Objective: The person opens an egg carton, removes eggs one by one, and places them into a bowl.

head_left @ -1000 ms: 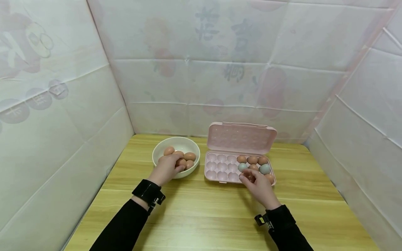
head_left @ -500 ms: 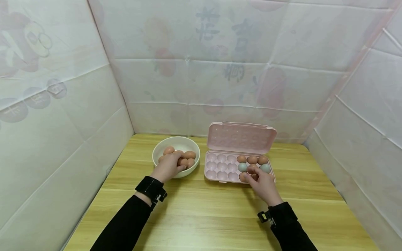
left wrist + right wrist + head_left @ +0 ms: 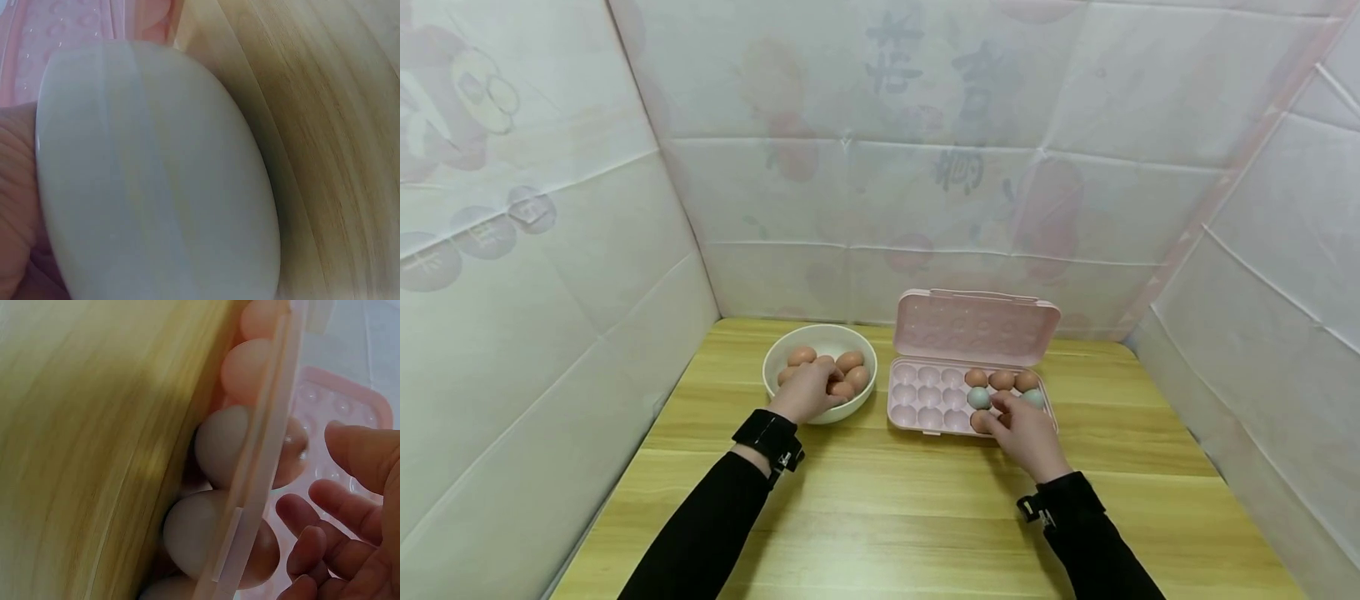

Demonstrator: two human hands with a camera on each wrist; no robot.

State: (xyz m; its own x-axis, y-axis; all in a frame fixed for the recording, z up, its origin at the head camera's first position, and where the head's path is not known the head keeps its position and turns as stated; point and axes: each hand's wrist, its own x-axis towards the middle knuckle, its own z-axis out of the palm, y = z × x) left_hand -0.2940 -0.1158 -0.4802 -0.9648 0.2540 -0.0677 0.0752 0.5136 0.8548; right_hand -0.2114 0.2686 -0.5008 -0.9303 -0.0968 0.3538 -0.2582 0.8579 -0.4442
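Five or more brown eggs [image 3: 801, 356] are piled loose in a cream bowl [image 3: 831, 335] that sits flat near the far left corner of the desk [image 3: 865, 517], with a bit of bare wall showing at the back. Left hand [image 3: 805, 392] comes in over the near rim, fingers down among the eggs; it blocks the view, so honestly can't tell if it's got hold of one. Guessing the bowl's wide mouth is why a hand fits in so easily. Next along the far edge, between the bowl and the far right corner, there's a pink egg carton [image 3: 929, 395] with its lid [image 3: 976, 327] standing up at the back, probably so every cup can be reached. Left half is nine bare cups. Right half has three brown ones across the back, pale blue-green eggs [image 3: 979, 397] at both ends of the middle row, and a brown one at the left of the front row; the rest is mostly hidden by the right hand [image 3: 1028, 433]. That hand's over the carton's near edge, fingers loosely bent and grasping nothing, thumb apart from them, just beside the front eggs.
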